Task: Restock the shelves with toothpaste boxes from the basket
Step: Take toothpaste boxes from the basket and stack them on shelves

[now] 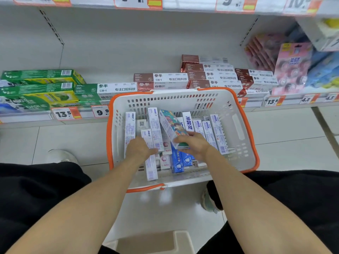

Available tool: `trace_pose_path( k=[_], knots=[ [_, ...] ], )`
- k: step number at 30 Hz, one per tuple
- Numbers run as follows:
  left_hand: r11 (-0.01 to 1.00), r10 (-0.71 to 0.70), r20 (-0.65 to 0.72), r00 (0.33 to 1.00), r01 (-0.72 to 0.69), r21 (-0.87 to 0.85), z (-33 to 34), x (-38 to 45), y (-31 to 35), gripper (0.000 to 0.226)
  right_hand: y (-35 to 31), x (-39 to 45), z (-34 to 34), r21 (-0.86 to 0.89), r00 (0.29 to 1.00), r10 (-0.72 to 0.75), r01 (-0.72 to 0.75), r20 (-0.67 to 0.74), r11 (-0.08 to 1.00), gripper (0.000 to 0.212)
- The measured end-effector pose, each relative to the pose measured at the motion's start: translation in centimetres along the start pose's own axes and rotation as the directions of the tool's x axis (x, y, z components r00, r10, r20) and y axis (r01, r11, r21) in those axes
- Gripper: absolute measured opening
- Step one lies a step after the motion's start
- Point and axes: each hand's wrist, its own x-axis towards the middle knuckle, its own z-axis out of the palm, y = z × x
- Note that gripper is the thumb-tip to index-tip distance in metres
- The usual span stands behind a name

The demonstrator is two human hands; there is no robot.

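Both bare arms reach down into the white, orange-rimmed basket on the floor. The left hand lies among upright white toothpaste boxes — whether it grips one I cannot tell. The right hand holds a colourful cartoon-printed box, tilted. Beyond — the low shelf, with green boxes left and brown-and-white boxes behind the basket.
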Motion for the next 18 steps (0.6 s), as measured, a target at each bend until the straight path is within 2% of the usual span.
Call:
trace_pose_path(
  k=[2,5,7,10,13,16,18],
  knots=[
    [0.998,-0.016,-0.049,0.999,0.012,-0.064,0.5,-0.5,-0.1,0.045,-0.2,-0.5,-0.2,-0.023,0.998,0.014,-0.013,0.06,1.0,0.049],
    [0.991,-0.03,-0.079,0.996,0.019,-0.133,1.0,-0.9,0.3,0.044,0.0,-0.7,-0.6,-0.13,0.993,0.078,-0.067,0.087,0.989,0.072],
    [0.987,-0.032,-0.057,0.998,0.022,-0.162,0.6,-1.3,0.9,0.043,0.3,-0.8,-0.6,-0.198,0.99,0.103,-0.082,0.098,0.977,0.077],
    [0.969,-0.075,0.006,0.997,0.074,-0.236,-0.2,-1.5,0.9,0.045,0.4,-1.1,-0.2,-0.25,0.984,0.115,-0.078,0.139,0.965,0.072],
    [0.916,-0.104,0.044,0.994,0.113,-0.386,-1.3,-1.6,0.5,0.053,-0.3,-1.5,-0.2,-0.286,0.979,0.125,-0.075,0.161,0.955,0.068],
    [0.849,-0.023,0.036,0.999,0.038,-0.527,-2.1,-1.7,1.2,0.039,-1.5,-1.9,-0.8,-0.31,0.983,0.108,-0.059,0.145,0.949,0.053],
    [0.761,0.025,0.044,0.999,0.01,-0.649,-2.8,-1.9,1.9,0.038,-2.2,-2.1,-1.2,-0.298,0.988,0.089,-0.047,0.129,0.954,0.038]
  ],
)
